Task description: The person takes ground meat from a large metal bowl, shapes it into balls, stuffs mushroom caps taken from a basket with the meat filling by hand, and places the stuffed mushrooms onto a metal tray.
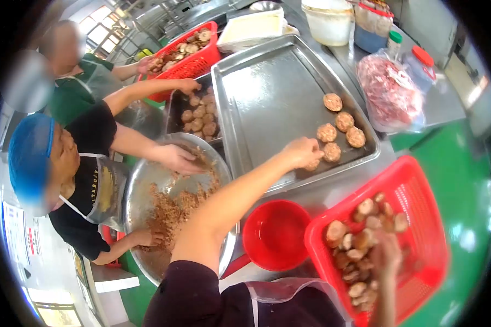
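Observation:
My left hand [303,152] reaches over the large metal tray [256,103], its fingers closed at a round meat-topped mushroom [311,165] near the tray's front edge. Several more meat-topped mushrooms [344,121] lie beside it at the tray's right end. Down in a red plastic basket [420,218], my right hand [386,253] is among brown mushroom caps [360,240]. Motion smears its fingers, so whether it grips a cap does not show. Under my left forearm, a big steel bowl [139,201] holds minced meat filling [177,210].
Across the bowl, a co-worker [87,180] has one hand in the filling; another person [82,82] stands behind. A red bowl [275,234] stands between steel bowl and basket. Past the tray are a bag of meat [390,90], a white bucket [327,24] and another mushroom basket [202,60].

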The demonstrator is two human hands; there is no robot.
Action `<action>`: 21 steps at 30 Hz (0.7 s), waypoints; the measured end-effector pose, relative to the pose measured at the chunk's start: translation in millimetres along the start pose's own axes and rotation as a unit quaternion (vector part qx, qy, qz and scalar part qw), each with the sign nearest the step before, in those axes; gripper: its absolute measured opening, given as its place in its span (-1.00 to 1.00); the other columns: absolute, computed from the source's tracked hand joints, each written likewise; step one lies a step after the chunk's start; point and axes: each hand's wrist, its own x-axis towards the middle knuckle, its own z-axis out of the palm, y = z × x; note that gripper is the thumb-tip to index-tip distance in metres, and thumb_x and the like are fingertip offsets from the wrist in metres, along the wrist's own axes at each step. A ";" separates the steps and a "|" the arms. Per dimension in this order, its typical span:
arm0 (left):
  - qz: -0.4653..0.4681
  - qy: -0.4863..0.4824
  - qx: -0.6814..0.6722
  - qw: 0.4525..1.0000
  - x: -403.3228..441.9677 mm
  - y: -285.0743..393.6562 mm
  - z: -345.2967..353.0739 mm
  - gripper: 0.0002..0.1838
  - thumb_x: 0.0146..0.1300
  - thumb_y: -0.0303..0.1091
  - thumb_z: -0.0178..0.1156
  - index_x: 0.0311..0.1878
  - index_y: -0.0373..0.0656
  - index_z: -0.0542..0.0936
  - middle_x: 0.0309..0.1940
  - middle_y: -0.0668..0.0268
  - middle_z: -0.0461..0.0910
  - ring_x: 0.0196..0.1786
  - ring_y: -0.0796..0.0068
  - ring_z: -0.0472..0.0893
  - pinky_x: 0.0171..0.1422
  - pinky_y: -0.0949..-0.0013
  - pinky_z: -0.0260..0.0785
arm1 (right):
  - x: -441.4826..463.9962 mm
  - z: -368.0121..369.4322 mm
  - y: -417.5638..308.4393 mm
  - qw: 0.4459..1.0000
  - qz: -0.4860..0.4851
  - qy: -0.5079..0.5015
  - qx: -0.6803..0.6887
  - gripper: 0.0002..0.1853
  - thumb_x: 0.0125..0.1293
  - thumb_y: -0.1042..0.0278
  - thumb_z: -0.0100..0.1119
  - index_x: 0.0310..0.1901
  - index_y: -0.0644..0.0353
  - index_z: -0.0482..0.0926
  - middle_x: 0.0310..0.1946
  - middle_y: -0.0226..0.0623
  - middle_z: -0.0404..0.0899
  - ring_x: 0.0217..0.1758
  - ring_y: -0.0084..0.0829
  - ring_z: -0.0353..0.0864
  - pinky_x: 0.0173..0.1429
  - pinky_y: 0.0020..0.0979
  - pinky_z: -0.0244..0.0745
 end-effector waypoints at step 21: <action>0.167 0.178 -0.060 0.968 -123.2 44.5 5.0 -0.64 0.24 -0.30 0.11 0.07 -0.24 0.45 0.00 0.10 0.49 0.07 0.17 0.47 0.15 0.25 0.31 | -119.3 -78.6 -27.0 0.987 0.103 0.063 -0.108 -0.72 0.12 0.51 0.09 -0.08 0.18 0.54 -0.13 -0.10 0.53 -0.13 -0.08 0.56 -0.09 -0.22 0.50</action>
